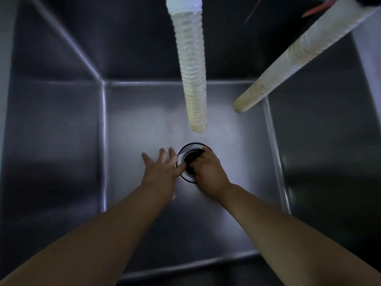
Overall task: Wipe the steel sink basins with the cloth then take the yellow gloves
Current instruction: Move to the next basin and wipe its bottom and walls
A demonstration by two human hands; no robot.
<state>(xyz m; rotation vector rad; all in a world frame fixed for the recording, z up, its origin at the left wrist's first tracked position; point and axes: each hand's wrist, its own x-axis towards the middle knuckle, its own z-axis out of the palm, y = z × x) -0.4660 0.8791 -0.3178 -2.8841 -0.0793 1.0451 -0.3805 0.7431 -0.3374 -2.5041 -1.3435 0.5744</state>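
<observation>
head view, straight down, close over sink basin

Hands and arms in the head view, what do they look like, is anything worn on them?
Both forearms are bare as far up as the frame shows: no sleeves in view. The left hand and right hand wear no gloves, and no watch, ring or bracelet can be seen, though the light is dim. No cloth covers either wrist.
</observation>
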